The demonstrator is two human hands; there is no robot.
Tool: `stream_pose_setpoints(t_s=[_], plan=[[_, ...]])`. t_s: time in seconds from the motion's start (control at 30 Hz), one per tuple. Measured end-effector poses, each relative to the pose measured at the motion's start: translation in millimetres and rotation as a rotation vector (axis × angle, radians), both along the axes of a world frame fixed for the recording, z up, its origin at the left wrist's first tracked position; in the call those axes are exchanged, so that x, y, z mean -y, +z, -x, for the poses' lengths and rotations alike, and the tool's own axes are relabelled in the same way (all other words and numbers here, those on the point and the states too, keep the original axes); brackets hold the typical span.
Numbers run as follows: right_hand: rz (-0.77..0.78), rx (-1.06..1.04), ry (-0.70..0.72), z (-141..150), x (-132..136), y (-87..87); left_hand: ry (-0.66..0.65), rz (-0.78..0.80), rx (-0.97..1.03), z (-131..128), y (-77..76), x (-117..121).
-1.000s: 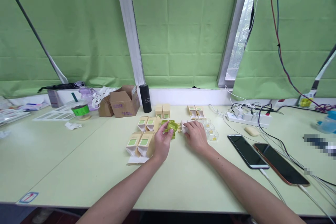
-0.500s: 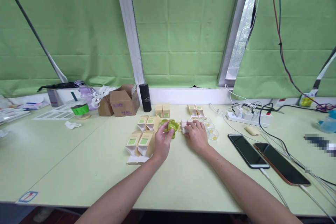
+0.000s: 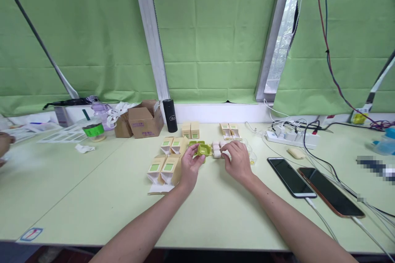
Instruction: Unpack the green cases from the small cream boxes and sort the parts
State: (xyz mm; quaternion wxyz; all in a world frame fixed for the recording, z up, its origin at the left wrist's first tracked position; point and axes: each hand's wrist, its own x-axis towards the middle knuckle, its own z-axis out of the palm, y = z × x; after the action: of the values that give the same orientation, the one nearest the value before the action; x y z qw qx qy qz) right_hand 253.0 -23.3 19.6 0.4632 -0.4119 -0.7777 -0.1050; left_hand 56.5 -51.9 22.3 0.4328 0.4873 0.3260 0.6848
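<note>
My left hand (image 3: 190, 163) is closed on a small olive-green square case (image 3: 204, 150), its hollow side facing up. More green cases (image 3: 194, 144) lie just behind it, partly hidden by the fingers. To the right sits a cluster of pale pink rounded blocks (image 3: 216, 154). My right hand (image 3: 237, 159) is beside these blocks, thumb and fingertips curled together in a pinch; what they hold, if anything, is too small to make out. Clear plastic domes (image 3: 253, 158) show past its knuckles, partly covered by the hand.
Tan boxes with green labels (image 3: 169, 167) stand left of my left hand, smaller ones (image 3: 231, 130) behind. A brown carton (image 3: 146, 121) and black bottle (image 3: 170, 116) stand at the back. Two phones (image 3: 291, 176) and a power strip (image 3: 293, 139) lie right. Another person's hand (image 3: 4, 144) shows far left.
My right hand has drawn back slightly to the right, uncovering more pink blocks. The green case in my left hand has tipped flatter. Another person's hand has come in at the far left.
</note>
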Motion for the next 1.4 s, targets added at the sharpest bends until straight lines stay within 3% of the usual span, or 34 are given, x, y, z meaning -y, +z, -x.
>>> stream_pose_setpoints(t_s=[0.23, 0.5, 0.7, 0.97, 1.4], plan=[[-0.075, -0.145, 0.258, 16, 15, -3.5, -0.080, -0.057, 0.006, 1, -5.2, -3], [-0.023, -0.195, 0.394, 24, 22, -5.6, -0.071, -0.075, -0.097, -5, -2.3, 0], [-0.040, -0.215, 0.421, 24, 20, -8.1, -0.057, -0.033, -0.191, -12, -6.8, 0], [-0.035, -0.243, 0.386, 22, 14, -11.7, -0.124, -0.011, -0.307, -17, -1.2, 8], [0.115, -0.280, 0.338, 20, 22, -6.3, 0.033, -0.170, -0.431, -11, -0.8, 10]])
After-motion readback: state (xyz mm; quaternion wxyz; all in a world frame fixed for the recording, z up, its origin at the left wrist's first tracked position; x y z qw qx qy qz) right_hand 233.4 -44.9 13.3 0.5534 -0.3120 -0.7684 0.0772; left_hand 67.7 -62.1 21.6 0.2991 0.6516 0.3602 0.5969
